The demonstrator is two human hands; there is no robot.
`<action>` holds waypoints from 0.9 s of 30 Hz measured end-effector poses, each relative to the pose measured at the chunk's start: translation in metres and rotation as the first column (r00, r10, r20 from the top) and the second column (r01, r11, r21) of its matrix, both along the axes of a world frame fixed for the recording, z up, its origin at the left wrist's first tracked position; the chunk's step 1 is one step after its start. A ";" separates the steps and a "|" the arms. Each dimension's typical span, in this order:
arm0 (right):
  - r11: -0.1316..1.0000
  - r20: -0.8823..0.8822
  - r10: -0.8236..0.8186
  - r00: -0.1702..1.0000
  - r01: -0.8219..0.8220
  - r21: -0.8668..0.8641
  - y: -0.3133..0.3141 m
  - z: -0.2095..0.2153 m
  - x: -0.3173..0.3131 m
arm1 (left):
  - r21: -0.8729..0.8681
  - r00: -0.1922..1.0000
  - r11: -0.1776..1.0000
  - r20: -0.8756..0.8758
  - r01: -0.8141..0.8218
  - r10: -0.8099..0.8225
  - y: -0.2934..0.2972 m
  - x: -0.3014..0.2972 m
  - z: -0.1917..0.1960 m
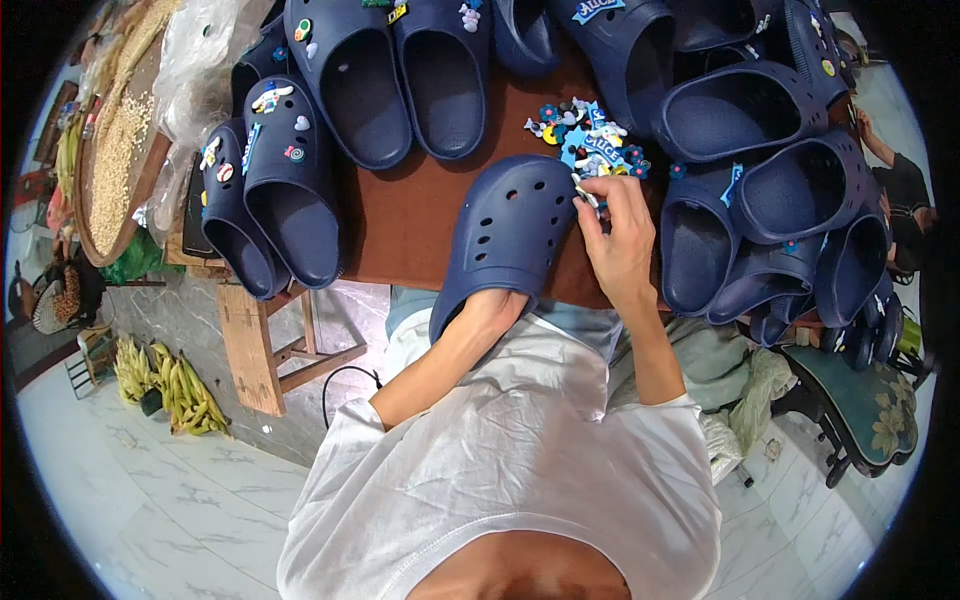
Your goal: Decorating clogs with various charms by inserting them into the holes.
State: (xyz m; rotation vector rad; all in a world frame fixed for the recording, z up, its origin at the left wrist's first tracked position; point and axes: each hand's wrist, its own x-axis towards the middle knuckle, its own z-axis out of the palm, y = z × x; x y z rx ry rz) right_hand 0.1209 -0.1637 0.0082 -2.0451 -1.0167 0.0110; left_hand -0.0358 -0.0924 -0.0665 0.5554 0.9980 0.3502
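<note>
Here, blue clog [505,240] between left hand [492,306] and right hand [618,238], blue label [598,148] just beyond.

Small home workshop or cottage workplace, informal. A brown wooden table [400,230] is crowded with many identical navy foam clogs [290,180], some already fitted with colourful charms, beside a loose pile of charms [590,140]. Domestic signs all round: a flat woven tray of grain [115,150], bunches of yellow-green bananas [180,385] on the pale marble-tile floor [170,510], a rough wooden stool [265,345], crumpled clear plastic bags [200,60], and a cushioned chair with floral fabric [875,410].
</note>
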 end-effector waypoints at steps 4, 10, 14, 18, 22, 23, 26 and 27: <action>0.992 0.025 0.112 0.993 -0.113 0.049 0.010 0.003 -0.003 | -0.016 1.000 1.000 0.000 -0.005 0.005 -0.001 0.000 0.002; 0.986 0.021 0.154 0.988 -0.155 0.058 0.012 -0.002 -0.007 | -0.038 1.000 0.999 0.003 -0.006 0.006 0.003 -0.002 0.005; 0.981 0.073 0.180 0.981 -0.184 0.057 0.012 -0.006 -0.002 | -0.055 1.000 0.998 0.003 -0.008 0.008 0.007 0.000 0.006; 0.976 -0.043 0.202 0.978 -0.197 0.093 0.011 -0.003 0.006 | -0.072 1.000 0.997 0.003 -0.011 0.011 0.011 0.004 0.007; 0.967 -0.177 0.241 0.954 -0.220 0.130 0.012 0.003 0.015 | -0.087 1.000 0.996 0.004 -0.012 0.012 0.011 0.006 0.008; 0.967 -0.178 0.240 0.954 -0.219 0.129 0.012 0.006 0.016 | -0.091 1.000 0.996 0.005 -0.011 0.012 0.011 0.005 0.009; 0.976 -0.322 0.218 0.921 -0.198 0.096 0.014 0.016 0.017 | -0.102 1.000 0.995 0.005 -0.013 0.014 0.013 0.005 0.010; 0.980 -0.343 0.197 0.919 -0.185 0.067 0.015 0.017 0.018 | -0.105 1.000 0.994 0.006 -0.014 0.014 0.013 0.007 0.011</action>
